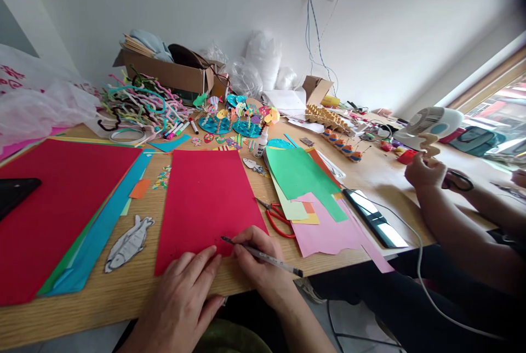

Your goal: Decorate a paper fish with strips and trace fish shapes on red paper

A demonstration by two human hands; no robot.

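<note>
A sheet of red paper (209, 194) lies in front of me, its near edge close to the table's edge. My left hand (184, 287) rests flat on its lower left corner, fingers stretched out. In my right hand (258, 260) a pen (269, 258) is pinched, its tip on or just above the paper near small dark marks. Left of the sheet lies a fish cutout (129, 243) in grey and white. Red-handled scissors (279, 220) lie by the sheet's right edge, close to my right hand.
Stacked coloured paper (69, 199) covers the left, a black device on top. Green paper (304, 175), pink scraps (324, 229) and a phone (376, 218) lie right. Behind are pipe cleaners (139, 101), a glue bottle (261, 144) and a box (164, 70). Another person's hands (425, 169) work at right.
</note>
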